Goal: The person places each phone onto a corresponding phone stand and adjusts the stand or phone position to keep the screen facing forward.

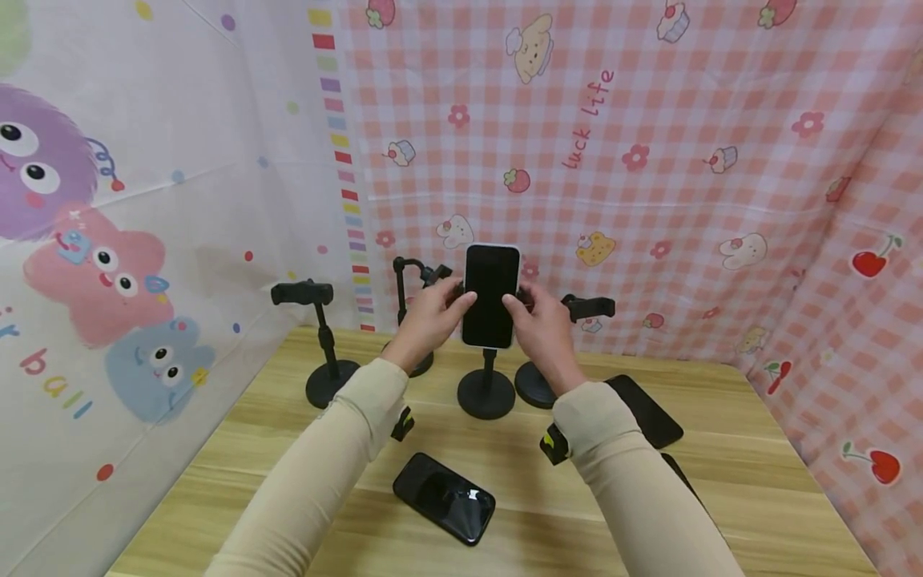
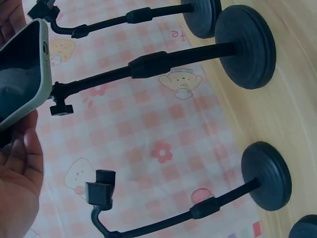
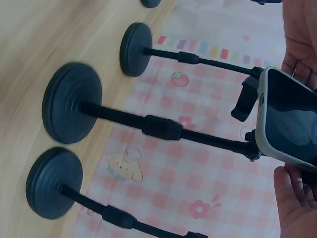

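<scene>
A smartphone with a black screen and a white edge stands upright at the top of a black phone stand, its screen facing me. My left hand grips its left side, thumb at the front edge. From the right side my right hand holds it the same way, fingers reaching behind. In the left wrist view the phone sits at the end of the stand's pole. The right wrist view shows fingers at the phone's lower side. The stand's clamp is mostly hidden behind the phone.
More black stands are around: one at left, one behind my left hand, one behind my right. A black phone lies on the wooden table. Another dark flat phone lies right. Patterned cloth hangs behind.
</scene>
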Motion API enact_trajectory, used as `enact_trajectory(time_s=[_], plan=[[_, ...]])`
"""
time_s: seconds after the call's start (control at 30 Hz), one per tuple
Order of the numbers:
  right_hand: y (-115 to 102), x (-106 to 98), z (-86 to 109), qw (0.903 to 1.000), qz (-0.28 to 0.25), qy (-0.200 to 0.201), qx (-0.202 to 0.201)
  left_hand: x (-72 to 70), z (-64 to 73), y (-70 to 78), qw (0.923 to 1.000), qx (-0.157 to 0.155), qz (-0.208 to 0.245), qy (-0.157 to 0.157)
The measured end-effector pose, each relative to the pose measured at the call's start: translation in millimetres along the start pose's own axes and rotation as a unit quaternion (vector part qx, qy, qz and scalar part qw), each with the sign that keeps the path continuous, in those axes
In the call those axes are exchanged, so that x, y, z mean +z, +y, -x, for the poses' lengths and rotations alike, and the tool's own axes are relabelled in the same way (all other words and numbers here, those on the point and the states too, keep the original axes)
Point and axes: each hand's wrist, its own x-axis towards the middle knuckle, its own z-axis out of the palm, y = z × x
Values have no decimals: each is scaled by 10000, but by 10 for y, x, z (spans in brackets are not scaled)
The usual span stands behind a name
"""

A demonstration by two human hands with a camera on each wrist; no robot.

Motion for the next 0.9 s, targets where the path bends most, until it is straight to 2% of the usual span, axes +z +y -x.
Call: enact_trajectory(time_s=[0.2,0.33,0.57,0.9], plan=[[39,-16,-26,9997,-160,-184,40,-5,-31,3,9992,-299,159,-203],[83,-18,-18,9987,-359,-364,35,3,-36,1,9980,-388,373,-346],[150,-1,-48,9976,-512,-455,-119,19,-40,1,9978,-574,298,-151],[134,24,-105,9965,-610,-573,-30,35,-66,-46,9981,-545,280,42]])
